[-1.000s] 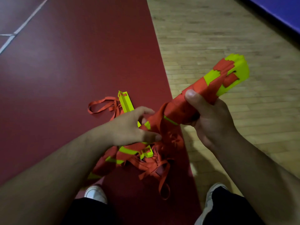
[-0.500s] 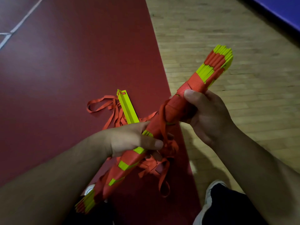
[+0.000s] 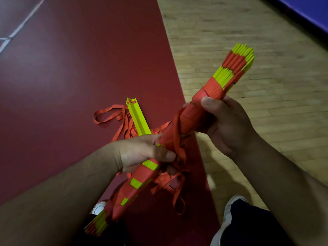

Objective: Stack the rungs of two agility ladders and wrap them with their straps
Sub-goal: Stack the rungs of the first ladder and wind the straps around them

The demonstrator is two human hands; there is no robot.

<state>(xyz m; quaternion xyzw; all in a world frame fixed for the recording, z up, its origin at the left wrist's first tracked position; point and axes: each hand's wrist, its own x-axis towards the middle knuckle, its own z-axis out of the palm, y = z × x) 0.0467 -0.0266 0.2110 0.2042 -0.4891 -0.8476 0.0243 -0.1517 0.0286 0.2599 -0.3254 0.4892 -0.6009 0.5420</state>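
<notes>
bundle of yellow rungs wrapped in orange strap, held slantwise above the red mat, right hand gripping above its middle, left hand gripping below, second yellow rung stack with loose orange straps on the mat behind the bundle

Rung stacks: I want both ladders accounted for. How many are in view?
2. One strap-wrapped stack is gripped by the left hand and right hand; a second, unwrapped stack lies on the red floor, partly hidden behind the left hand.
</notes>
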